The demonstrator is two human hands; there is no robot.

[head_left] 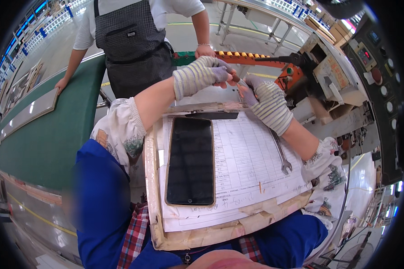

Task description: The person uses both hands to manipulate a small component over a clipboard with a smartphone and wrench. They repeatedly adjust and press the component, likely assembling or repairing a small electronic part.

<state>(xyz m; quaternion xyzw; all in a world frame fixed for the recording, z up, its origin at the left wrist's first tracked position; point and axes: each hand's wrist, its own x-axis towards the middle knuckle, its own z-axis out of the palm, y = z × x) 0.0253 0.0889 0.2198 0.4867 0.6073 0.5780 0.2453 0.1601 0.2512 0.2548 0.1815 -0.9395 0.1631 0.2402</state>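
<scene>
Both gloved hands meet just past the far edge of the clipboard (153, 188) on the person's lap. The left hand (201, 75) and right hand (264, 101) each pinch an end of a small brown pen-like object (237, 80), both grips narrow and closed on it. To work it well, keep the ends steady and pull or twist along its length, I judge. On the board lie a paper form (244, 157), a dark phone (191, 161) and a wrench (282, 154) near the right edge. The object is mostly hidden by fingers; its kind is unclear.
</scene>
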